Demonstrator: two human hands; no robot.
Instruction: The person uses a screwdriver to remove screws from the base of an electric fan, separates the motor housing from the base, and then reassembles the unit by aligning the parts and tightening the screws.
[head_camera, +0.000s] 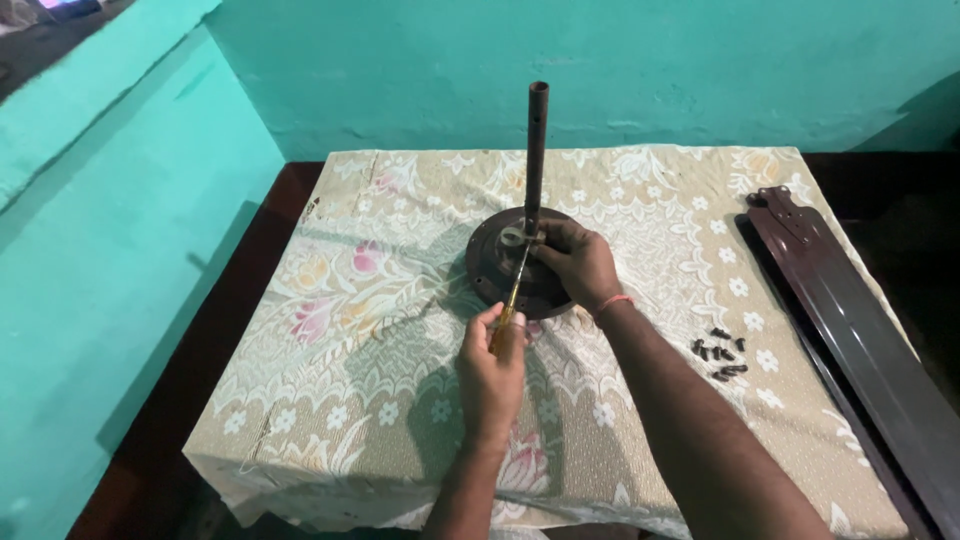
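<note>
On the floral cloth (400, 330), left hand (492, 372) gripping screwdriver (512, 300), right hand (580, 262) clasping motor hub (500, 262).

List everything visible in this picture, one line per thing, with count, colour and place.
Motor housing: one, dark brown disc, centre of the table.
Rod: one, dark brown, upright from the housing's middle.
Screwdriver: one, yellow handle, tip at the rod's base.
Screws: a small loose pile, dark, right of the housing.
Fan blades: stacked, count unclear, dark brown, along the table's right edge.
Tablecloth: one, cream with flowers, covering the table.
Table: one, dark wood.
Walls: turquoise, behind and left.
Left hand: grips the screwdriver handle.
Right hand: rests on the housing by the rod.
</note>
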